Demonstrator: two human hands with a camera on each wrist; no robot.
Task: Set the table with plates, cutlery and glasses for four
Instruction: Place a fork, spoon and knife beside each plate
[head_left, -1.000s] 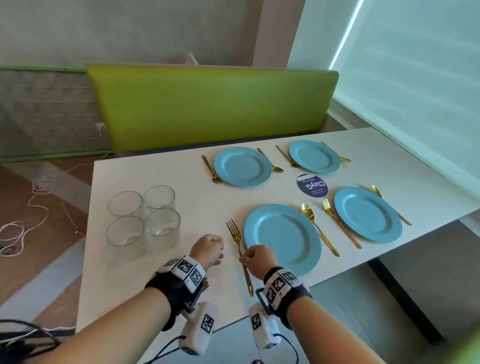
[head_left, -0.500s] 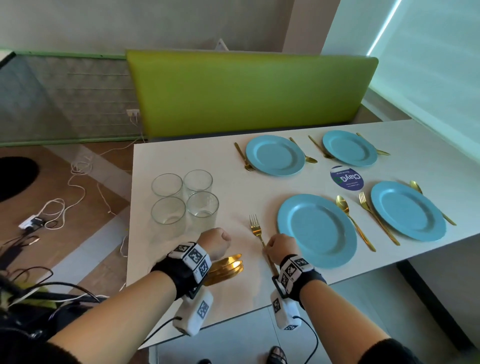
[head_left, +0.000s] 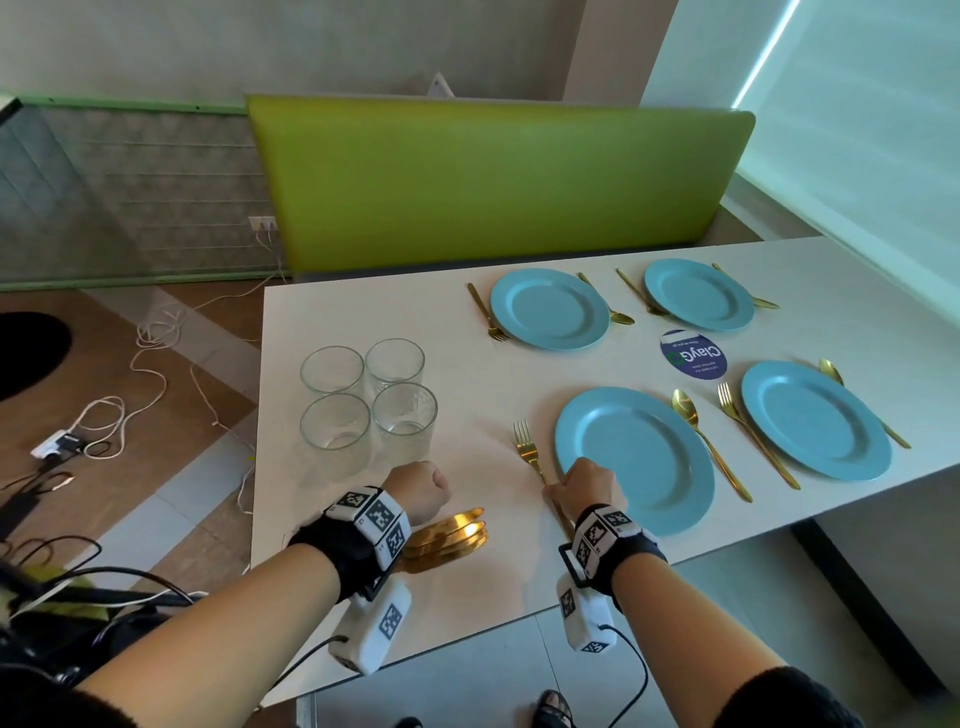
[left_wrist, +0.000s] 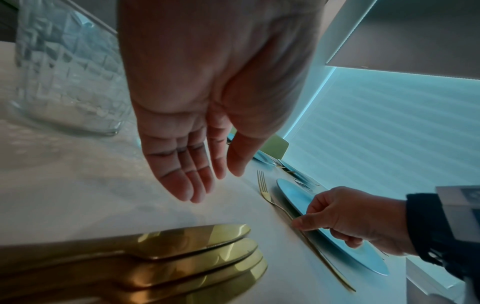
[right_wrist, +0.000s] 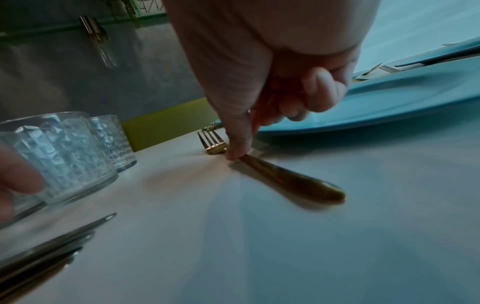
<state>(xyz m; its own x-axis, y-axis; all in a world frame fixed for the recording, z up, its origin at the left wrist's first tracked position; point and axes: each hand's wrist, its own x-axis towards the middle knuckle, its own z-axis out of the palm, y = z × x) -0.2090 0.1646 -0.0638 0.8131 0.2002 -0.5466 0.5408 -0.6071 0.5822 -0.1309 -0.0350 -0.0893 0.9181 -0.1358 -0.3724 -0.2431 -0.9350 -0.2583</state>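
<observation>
Four blue plates lie on the white table (head_left: 363, 561), each with a gold fork and spoon beside it. My right hand (head_left: 553, 488) pinches the handle of the gold fork (head_left: 524, 441) lying flat just left of the near-left plate (head_left: 639, 457). In the right wrist view, thumb and forefinger of the right hand (right_wrist: 237, 153) close on the fork (right_wrist: 291, 179) near its neck. My left hand (head_left: 418, 488) hovers over the table, holding nothing; the left hand (left_wrist: 197, 185) has relaxed fingers. Stacked gold knives (head_left: 449, 535) lie under its wrist. Four glasses (head_left: 369, 400) stand clustered at the left.
A round purple sticker (head_left: 693, 355) sits between the plates. A green bench back (head_left: 493, 176) runs along the table's far side. Cables (head_left: 145, 353) trail over the floor at the left. The table's near edge is just below my wrists.
The head view has swung left and down, bringing the stacked knives into sight. My right hand stays on the fork's handle and my left hand stays beside it.
</observation>
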